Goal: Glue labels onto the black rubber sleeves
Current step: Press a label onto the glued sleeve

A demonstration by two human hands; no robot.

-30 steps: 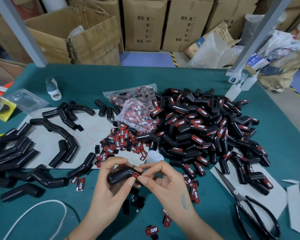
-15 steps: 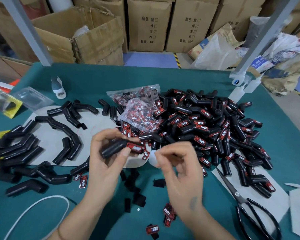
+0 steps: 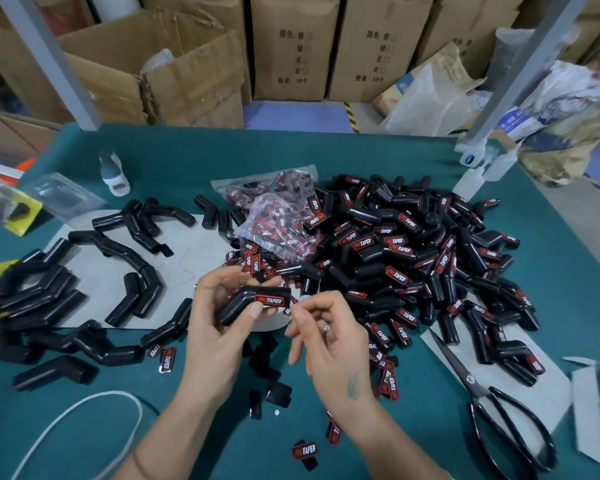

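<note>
My left hand (image 3: 219, 334) grips a bent black rubber sleeve (image 3: 238, 306) that bears a red TAPER label (image 3: 269, 301) on its right half. My right hand (image 3: 329, 341) hovers just right of the sleeve's labelled end, fingers loosely curled, with nothing visible between them. A big heap of labelled sleeves (image 3: 413, 265) lies behind and to the right. Unlabelled sleeves (image 3: 49, 292) are spread on the left. Loose labels (image 3: 252, 259) lie behind my hands beside a clear bag of labels (image 3: 278, 226).
Black scissors (image 3: 492, 410) lie at the right on white paper. A small glue bottle (image 3: 115, 174) stands far left, and clear bottles (image 3: 470, 181) at the far right post. A white cord (image 3: 84, 414) loops near left. Stray labels (image 3: 305, 450) and black scraps (image 3: 278, 393) lie under my hands.
My right hand let go of the label end, pulled away to the right, then came back beside the sleeve. My left hand lifted the sleeve a little higher.
</note>
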